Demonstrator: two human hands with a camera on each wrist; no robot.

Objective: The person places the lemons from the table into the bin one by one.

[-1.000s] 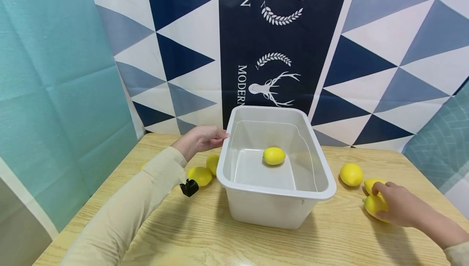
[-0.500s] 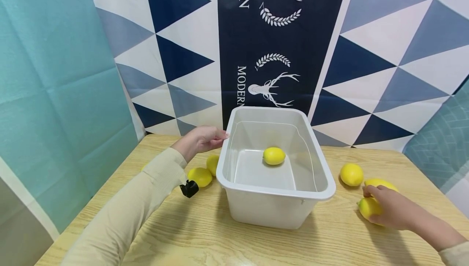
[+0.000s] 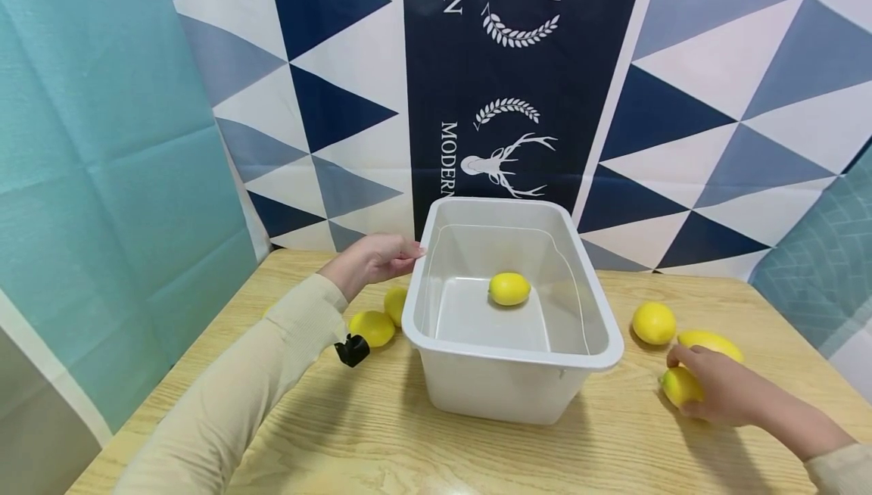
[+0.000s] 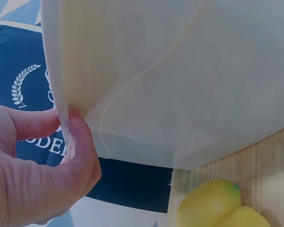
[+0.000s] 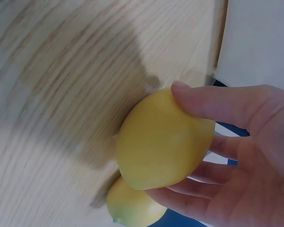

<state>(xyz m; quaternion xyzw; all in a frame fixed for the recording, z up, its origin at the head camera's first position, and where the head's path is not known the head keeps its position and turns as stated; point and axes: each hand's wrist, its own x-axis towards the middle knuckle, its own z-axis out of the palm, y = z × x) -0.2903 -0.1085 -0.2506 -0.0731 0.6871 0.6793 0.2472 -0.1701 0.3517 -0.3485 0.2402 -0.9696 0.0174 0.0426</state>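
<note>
A light grey plastic bin [image 3: 514, 396] stands mid-table with one lemon [image 3: 509, 289] on its floor. My left hand [image 3: 378, 256] pinches the bin's left rim between thumb and fingers, which the left wrist view shows closely. On the right of the table my right hand [image 3: 722, 389] grips a lemon [image 5: 163, 142], thumb on one side and fingers curled round the other. Just behind it lies another lemon [image 3: 711, 344], and a further lemon [image 3: 654, 323] sits nearer the bin. Whether the gripped lemon touches the table I cannot tell.
Left of the bin, by the left forearm, lie a lemon [image 3: 372, 328] and a second lemon [image 3: 395, 304] partly behind the bin; a yellow bit shows past the sleeve. A patterned cloth [image 3: 341, 101] hangs behind the wooden table [image 3: 354, 434].
My right hand has shifted slightly left with the lemon in its grip, moving away from the lemon behind, which shows more. My left hand and the bin stay put.
</note>
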